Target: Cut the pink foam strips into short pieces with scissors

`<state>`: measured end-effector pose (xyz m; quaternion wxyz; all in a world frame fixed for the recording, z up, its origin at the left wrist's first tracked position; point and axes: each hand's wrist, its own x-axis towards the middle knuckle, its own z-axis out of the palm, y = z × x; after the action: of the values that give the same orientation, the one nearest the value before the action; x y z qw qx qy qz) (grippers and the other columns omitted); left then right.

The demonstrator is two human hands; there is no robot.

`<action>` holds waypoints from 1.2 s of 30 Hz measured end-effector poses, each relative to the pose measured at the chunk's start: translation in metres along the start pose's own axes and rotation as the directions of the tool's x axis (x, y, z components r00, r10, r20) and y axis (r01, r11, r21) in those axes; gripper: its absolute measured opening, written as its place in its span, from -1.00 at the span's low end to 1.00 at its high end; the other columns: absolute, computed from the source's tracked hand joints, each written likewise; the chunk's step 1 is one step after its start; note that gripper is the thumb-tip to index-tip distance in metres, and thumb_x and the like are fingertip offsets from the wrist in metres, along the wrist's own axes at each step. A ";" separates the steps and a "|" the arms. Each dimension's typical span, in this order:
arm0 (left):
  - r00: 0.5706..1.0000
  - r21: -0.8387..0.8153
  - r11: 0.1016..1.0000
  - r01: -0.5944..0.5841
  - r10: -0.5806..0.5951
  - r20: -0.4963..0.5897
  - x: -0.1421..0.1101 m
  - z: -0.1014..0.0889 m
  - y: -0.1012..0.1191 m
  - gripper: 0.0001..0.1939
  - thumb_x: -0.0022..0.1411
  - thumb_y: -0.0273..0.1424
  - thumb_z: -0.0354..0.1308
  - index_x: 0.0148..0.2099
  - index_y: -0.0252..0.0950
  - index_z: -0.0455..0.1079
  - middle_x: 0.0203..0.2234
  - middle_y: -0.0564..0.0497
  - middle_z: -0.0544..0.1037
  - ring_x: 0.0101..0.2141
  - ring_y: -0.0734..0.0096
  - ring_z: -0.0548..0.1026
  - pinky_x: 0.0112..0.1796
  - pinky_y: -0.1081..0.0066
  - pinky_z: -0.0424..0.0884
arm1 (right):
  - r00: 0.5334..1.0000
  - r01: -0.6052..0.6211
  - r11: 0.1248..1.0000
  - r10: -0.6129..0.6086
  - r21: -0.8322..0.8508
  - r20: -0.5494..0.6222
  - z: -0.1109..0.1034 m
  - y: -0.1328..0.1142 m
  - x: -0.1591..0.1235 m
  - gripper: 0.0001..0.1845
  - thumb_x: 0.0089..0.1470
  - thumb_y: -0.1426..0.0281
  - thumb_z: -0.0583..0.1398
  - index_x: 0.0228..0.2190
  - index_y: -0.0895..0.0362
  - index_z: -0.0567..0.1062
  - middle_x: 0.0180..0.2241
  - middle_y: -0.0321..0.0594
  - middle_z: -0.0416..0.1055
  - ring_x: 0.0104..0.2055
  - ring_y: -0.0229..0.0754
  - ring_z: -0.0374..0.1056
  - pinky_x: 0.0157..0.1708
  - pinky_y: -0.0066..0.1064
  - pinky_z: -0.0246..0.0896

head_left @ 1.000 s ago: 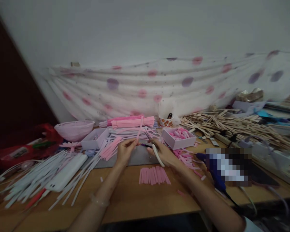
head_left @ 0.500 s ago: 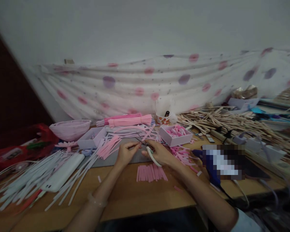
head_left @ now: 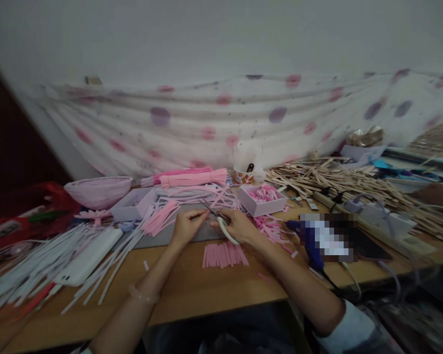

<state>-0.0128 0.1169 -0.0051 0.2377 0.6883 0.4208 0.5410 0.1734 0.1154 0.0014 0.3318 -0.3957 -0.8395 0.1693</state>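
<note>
My right hand (head_left: 239, 226) is closed around a pair of scissors (head_left: 225, 229) with pale handles and dark blades, which point up and to the left. Close beside the blades is my left hand (head_left: 186, 227), its thumb and fingers pinched together. Whatever it pinches is too small and dim to make out. Both hands are above a grey mat (head_left: 158, 238). Just in front of them, a row of short pink strips (head_left: 225, 255) lies side by side on the wooden table (head_left: 192, 295). Long pink fuzzy stems (head_left: 160, 219) fan out left of my left hand.
Behind the hands stand a box of pink pieces (head_left: 262, 208), bundled pink stems (head_left: 192, 178) and a paper cup (head_left: 244, 176). White stems (head_left: 29, 268), a white phone (head_left: 90, 258) and a woven bowl (head_left: 99, 192) are left. Right are a blue glue gun (head_left: 312, 246), power strip and wooden sticks (head_left: 339, 179).
The whole view has shifted slightly, so everything sits a little further left and higher. The scissor blades show more clearly beside my left fingertips. Both hands keep their grips.
</note>
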 end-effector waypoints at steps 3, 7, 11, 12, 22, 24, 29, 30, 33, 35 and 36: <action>1.000 0.013 1.000 0.011 -0.011 0.002 0.000 0.000 -0.002 -0.85 0.04 -0.35 0.19 -0.39 -0.28 0.56 -0.50 -0.01 0.62 -0.43 0.32 0.56 -0.36 0.42 0.44 | 1.000 -0.024 0.998 0.025 -0.053 0.006 -0.001 -0.001 0.000 -0.64 0.02 0.11 0.16 -0.51 0.17 0.37 -0.63 -0.40 0.14 -0.56 -0.35 0.02 -0.55 -0.51 -0.19; 1.000 0.020 0.999 0.028 -0.028 0.002 0.000 0.000 -0.003 -0.84 0.04 -0.32 0.20 -0.39 -0.27 0.56 -0.49 -0.01 0.62 -0.44 0.31 0.55 -0.35 0.41 0.43 | 0.999 -0.042 0.994 0.042 -0.097 -0.004 0.001 -0.001 0.002 -0.61 0.03 0.10 0.14 -0.56 0.17 0.38 -0.65 -0.37 0.17 -0.58 -0.34 0.04 -0.55 -0.50 -0.19; 0.997 0.005 0.997 0.075 -0.075 -0.007 0.002 -0.001 -0.007 -0.79 0.05 -0.26 0.20 -0.39 -0.28 0.55 -0.51 -0.01 0.61 -0.43 0.31 0.55 -0.32 0.41 0.42 | 0.998 -0.064 0.986 0.067 -0.155 0.016 -0.004 -0.001 0.004 -0.60 0.05 0.11 0.12 -0.58 0.18 0.41 -0.65 -0.32 0.26 -0.56 -0.32 0.11 -0.54 -0.50 -0.16; 0.995 -0.012 0.995 0.097 -0.098 -0.018 0.002 -0.001 -0.009 -0.78 0.05 -0.24 0.20 -0.39 -0.29 0.55 -0.51 -0.01 0.61 -0.42 0.31 0.55 -0.31 0.41 0.41 | 0.996 -0.081 0.980 0.088 -0.181 0.032 -0.008 -0.002 0.003 -0.61 0.05 0.11 0.12 -0.55 0.18 0.43 -0.63 -0.31 0.30 -0.56 -0.32 0.14 -0.54 -0.50 -0.15; 0.936 -0.270 0.930 0.250 -0.303 -0.177 0.007 -0.006 -0.026 -0.68 -0.01 -0.15 0.23 -0.37 -0.33 0.53 -0.52 -0.01 0.58 -0.41 0.33 0.53 -0.35 0.45 0.37 | 0.844 -0.314 0.618 0.529 -0.721 0.086 -0.056 -0.030 -0.046 -0.70 0.04 0.41 0.08 -0.22 0.25 0.50 -0.25 0.07 0.50 -0.21 0.03 0.42 -0.31 -0.33 0.18; 0.936 -0.289 0.922 0.257 -0.312 -0.161 0.007 -0.005 -0.027 -0.68 -0.02 -0.14 0.24 -0.37 -0.32 0.53 -0.53 -0.01 0.58 -0.41 0.32 0.53 -0.35 0.44 0.37 | 0.792 -0.315 0.533 0.604 -0.786 0.092 -0.057 -0.035 -0.053 -0.69 0.04 0.41 0.07 -0.26 0.31 0.52 -0.25 0.14 0.49 -0.20 0.08 0.43 -0.29 -0.29 0.22; 0.926 -0.347 0.893 0.286 -0.350 -0.139 0.006 -0.003 -0.025 -0.67 -0.07 -0.14 0.26 -0.40 -0.33 0.52 -0.59 -0.01 0.55 -0.43 0.30 0.52 -0.38 0.44 0.35 | 0.713 -0.238 0.472 0.679 -0.849 0.178 -0.060 -0.043 -0.034 -0.71 -0.09 0.50 0.16 -0.27 0.27 0.56 -0.25 0.13 0.50 -0.18 0.10 0.44 -0.29 -0.29 0.28; 0.924 -0.373 0.882 0.287 -0.358 -0.134 0.006 -0.004 -0.024 -0.67 -0.08 -0.14 0.27 -0.41 -0.33 0.52 -0.60 -0.01 0.55 -0.44 0.31 0.52 -0.37 0.43 0.35 | 0.739 -0.229 0.485 0.651 -0.844 0.174 -0.060 -0.043 -0.023 -0.73 -0.06 0.48 0.15 -0.28 0.25 0.56 -0.26 0.12 0.51 -0.18 0.09 0.44 -0.30 -0.29 0.28; 0.918 -0.470 0.828 0.305 -0.387 -0.085 0.007 -0.006 -0.024 -0.68 -0.13 -0.14 0.30 -0.46 -0.33 0.51 -0.59 -0.01 0.54 -0.44 0.36 0.49 -0.33 0.43 0.35 | 0.837 -0.196 0.549 0.525 -0.813 0.152 -0.051 -0.034 0.019 -0.71 0.04 0.48 0.09 -0.22 0.18 0.55 -0.23 0.06 0.51 -0.16 0.02 0.44 -0.27 -0.34 0.29; 0.903 -0.538 0.770 0.342 -0.427 -0.037 0.009 -0.007 -0.027 -0.66 -0.17 -0.14 0.32 -0.46 -0.33 0.51 -0.57 0.00 0.53 -0.45 0.40 0.47 -0.33 0.43 0.34 | 0.902 -0.107 0.552 0.404 -0.827 0.153 -0.039 -0.022 0.048 -0.64 0.04 0.56 0.07 -0.13 0.19 0.50 -0.14 0.06 0.47 -0.06 -0.01 0.39 -0.18 -0.34 0.26; 0.891 -0.568 0.738 0.364 -0.454 -0.019 0.009 -0.008 -0.028 -0.65 -0.21 -0.14 0.34 -0.46 -0.33 0.51 -0.56 0.00 0.53 -0.46 0.42 0.45 -0.35 0.44 0.33 | 0.898 -0.090 0.554 0.405 -0.828 0.173 -0.032 -0.016 0.060 -0.65 0.02 0.59 0.08 -0.15 0.21 0.51 -0.14 0.07 0.47 -0.06 -0.02 0.39 -0.17 -0.34 0.26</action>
<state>-0.0289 0.1387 -0.0199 0.5047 0.4362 0.4056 0.6249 0.1587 0.1527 0.0585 -0.0622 -0.5819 -0.8027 -0.1150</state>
